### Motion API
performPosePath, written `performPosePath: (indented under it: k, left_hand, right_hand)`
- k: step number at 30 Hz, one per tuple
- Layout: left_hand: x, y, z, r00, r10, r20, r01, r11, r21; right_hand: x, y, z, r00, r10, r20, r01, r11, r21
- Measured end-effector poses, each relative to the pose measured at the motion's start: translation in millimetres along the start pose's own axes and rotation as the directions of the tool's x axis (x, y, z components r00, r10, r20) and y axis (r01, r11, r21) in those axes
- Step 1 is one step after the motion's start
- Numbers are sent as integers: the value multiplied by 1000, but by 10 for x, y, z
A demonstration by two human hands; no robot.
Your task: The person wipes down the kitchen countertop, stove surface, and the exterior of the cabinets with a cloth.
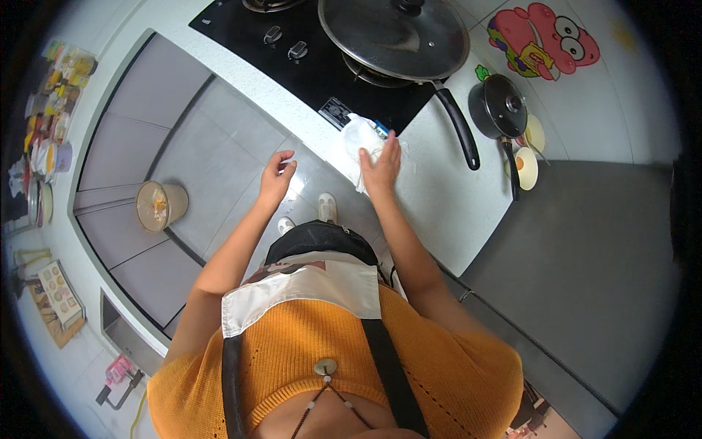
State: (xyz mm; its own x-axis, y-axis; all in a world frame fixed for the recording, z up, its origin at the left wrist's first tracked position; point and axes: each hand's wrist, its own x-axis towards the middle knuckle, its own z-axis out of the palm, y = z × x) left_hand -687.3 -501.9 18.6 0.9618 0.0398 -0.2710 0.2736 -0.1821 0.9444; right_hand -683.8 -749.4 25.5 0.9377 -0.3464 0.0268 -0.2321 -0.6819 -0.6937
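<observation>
My right hand (381,170) lies on a crumpled white bundle (359,137), which could be thin plastic or cloth. The bundle rests on the white countertop (439,219) at the front corner of the black glass hob (263,60). Its thumb is spread from straight fingers; whether they grip the bundle is hidden. A small blue-and-white packet (381,129) shows at the bundle's far side, beside my fingertips. Over the floor, away from the counter, my left hand (277,178) hangs with loosely curled fingers apart from the thumb, holding nothing.
A large lidded frying pan (395,38) sits on the hob, its black handle (459,129) over the counter. Right of it are a small lidded saucepan (496,107) and bowls (527,173). A bin (164,206) stands on the floor at left; a grey surface (581,241) adjoins the counter.
</observation>
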Motion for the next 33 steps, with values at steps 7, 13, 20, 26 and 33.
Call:
performPosePath:
  k: [7,13,20,26,33]
  left_hand:
    - [-164,-217,-125,988,-115,104,124,989,-85]
    - [-73,-12,260,974,-51,219,74,992,-99]
    - [2,68,368,930,-4,367,40,995,-90]
    - [-214,-143,-44,959,-72,274,101,991,-92]
    - [-462,-273,-503,982,-91,167,115,984,-138]
  right_hand:
    - [-187,-7,-53,973,-202,107,228,900,-372]
    - [-606,322,-480,922,-311,232,379,851,-364]
    - [-1546,1687,-1385,972,143,-185,-232,692,-684]
    - [-1350,1247,-1067,908,-265,326,405,753,-518]
    - [-193,-166,193,577,-667,472,817,462,-345]
